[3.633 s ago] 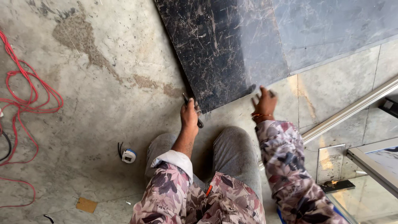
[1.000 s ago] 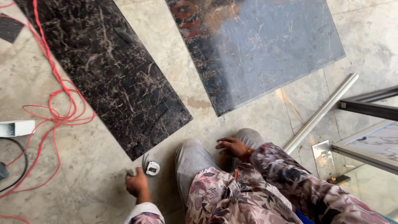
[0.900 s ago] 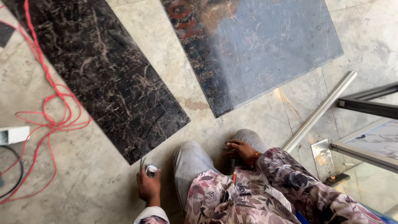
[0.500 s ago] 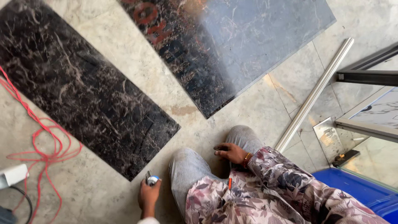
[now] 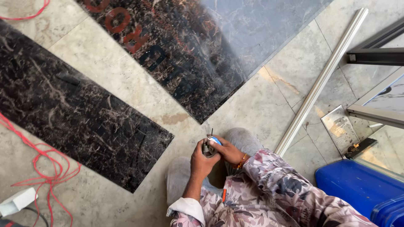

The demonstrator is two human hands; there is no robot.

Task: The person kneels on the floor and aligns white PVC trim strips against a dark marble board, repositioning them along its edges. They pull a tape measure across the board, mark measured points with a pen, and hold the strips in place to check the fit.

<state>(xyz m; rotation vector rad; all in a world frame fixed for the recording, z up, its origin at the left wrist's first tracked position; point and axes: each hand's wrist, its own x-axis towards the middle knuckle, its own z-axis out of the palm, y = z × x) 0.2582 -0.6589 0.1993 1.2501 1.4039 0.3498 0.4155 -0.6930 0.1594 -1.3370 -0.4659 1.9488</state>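
Note:
My left hand (image 5: 202, 160) and my right hand (image 5: 227, 151) meet above my knees and both grip a small tape measure (image 5: 212, 141) with a blue and white case; a thin strip sticks up from it. I am crouched on a pale stone floor. A long dark marble slab (image 5: 80, 113) lies to the left of my hands. A larger dark marble slab (image 5: 198, 46), with red and dark painted marks and a glare on its right half, lies straight ahead, its near corner close to the tape measure.
A long metal bar (image 5: 322, 80) lies diagonally on the floor to the right. A metal frame (image 5: 372, 54) and a glass panel (image 5: 385, 138) stand at the far right. A blue plastic bin (image 5: 362, 189) sits bottom right. Red cable (image 5: 46, 168) loops at bottom left beside a white box (image 5: 17, 201).
My left hand picked the tape measure up off the floor and brought it to my knees, where my right hand joined it. The view swung left and forward over the slabs.

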